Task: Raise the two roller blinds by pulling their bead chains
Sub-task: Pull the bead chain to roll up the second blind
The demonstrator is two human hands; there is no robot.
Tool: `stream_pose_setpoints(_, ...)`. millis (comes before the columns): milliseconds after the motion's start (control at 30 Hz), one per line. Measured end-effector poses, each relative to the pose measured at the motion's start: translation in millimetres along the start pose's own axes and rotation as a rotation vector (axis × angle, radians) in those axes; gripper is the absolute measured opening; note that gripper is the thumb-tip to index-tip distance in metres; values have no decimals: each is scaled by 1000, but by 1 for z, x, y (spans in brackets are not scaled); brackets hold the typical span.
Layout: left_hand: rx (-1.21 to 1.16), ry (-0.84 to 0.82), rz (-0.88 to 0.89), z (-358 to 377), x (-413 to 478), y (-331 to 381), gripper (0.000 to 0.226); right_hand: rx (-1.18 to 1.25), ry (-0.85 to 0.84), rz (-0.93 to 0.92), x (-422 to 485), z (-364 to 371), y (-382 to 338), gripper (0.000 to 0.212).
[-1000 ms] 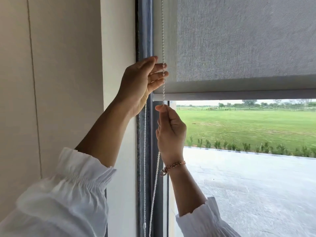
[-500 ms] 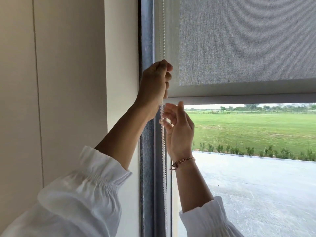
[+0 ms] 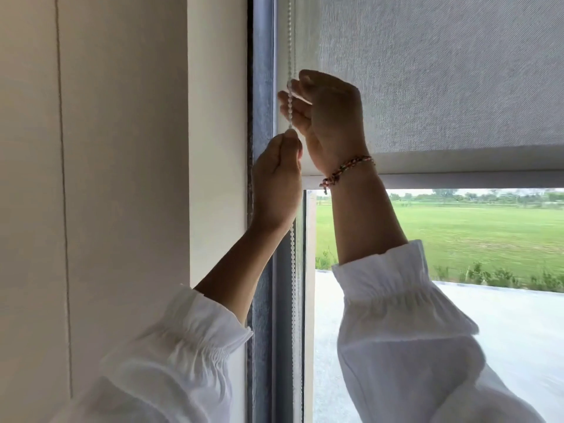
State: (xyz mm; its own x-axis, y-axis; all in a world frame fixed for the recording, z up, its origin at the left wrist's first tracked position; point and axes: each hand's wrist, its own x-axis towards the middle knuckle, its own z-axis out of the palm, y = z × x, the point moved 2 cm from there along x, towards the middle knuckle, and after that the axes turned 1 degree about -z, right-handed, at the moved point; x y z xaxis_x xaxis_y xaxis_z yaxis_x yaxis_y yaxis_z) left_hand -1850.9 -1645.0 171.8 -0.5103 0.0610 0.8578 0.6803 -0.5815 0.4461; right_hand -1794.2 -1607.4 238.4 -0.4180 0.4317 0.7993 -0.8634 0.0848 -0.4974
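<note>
1. Two hands grip one white chain (image 3: 292,264) at the window frame (image 3: 263,87), left of the grey blind (image 3: 442,80); nothing here bears writing.
2. Left hand (image 3: 276,184) is fisted around the chain, which leaves below its wrist.
3. Right hand (image 3: 331,117), higher, has its fingers (image 3: 288,109) curled round the chain.
4. Chain's top and bottom are cut off; sleeves (image 3: 396,315) run out of view.

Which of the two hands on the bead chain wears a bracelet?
The right hand, the upper one, gripping the bead chain in front of the grey blind. The left hand, lower down, has a bare wrist.
</note>
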Motion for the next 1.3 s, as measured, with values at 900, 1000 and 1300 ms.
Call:
stream_pose_setpoints(900, 57, -98, -90, -19, -32, -37, 36, 56, -17, 107, -9, 3, 32, 24)
stream_pose_setpoints(1000, 87, -111, -85, -19, -38, -37, 39, 76, 8, 66, -9, 0, 33, 26)
stream_pose_setpoints(1300, 39, -142, -90, -15, -42, -37, 43, 148, 21, -42, -13, -5, 30, 26)
